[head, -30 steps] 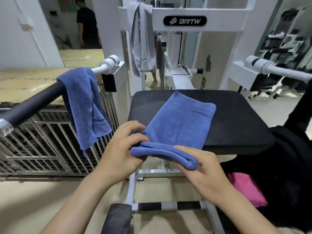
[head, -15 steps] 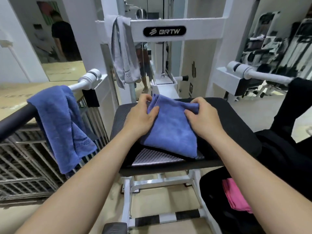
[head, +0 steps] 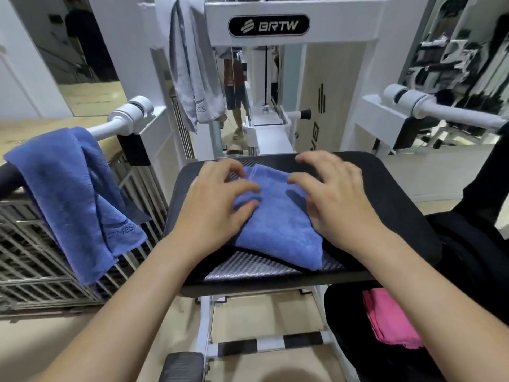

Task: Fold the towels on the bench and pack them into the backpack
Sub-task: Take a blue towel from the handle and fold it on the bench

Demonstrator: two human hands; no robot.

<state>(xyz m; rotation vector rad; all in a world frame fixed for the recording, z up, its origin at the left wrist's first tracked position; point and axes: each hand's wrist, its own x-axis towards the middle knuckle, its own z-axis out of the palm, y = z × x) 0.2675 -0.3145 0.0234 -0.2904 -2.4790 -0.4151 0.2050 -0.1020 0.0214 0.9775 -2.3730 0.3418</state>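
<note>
Head view: black padded bench (head: pixel 391 188) taken as landmark. Folded blue towel (head: pixel 275 224) lies on the bench pad, slightly left of its middle, its near corner close to the pad's front edge. Left hand (head: pixel 217 208) rests on the towel's left side, fingers spread and loose, gripping nothing; right hand (head: pixel 334 202) rests on the towel's right side, fingers likewise spread, palm down, nothing clasped. Left of the bench: second blue towel (head: pixel 74 199) draped over a machine arm (head: pixel 124 122), hanging free in front of a metal grate (head: pixel 35 260). Behind the bench: white machine frame (head: pixel 270 26) bearing a BRTW plate; grey towel (head: pixel 192 73) hung from its upper left corner. Right of the bench: black backpack (head: pixel 468 257), its opening lying below the pad's front right corner, with a pink cloth (head: pixel 388 318) showing inside. Open room: bare pad to the right of the towel and along the back edge; clear floor under and in front of the bench, crossed by a striped footbar (head: pixel 270 344). Obstructions: both forearms cover the towel's side edges. Cut off or unclear: backpack runs out of frame at right and bottom; its full shape cannot be told; lettering on the hanging towels only partly legible; figures reflected in the mirror behind are blurred.
</note>
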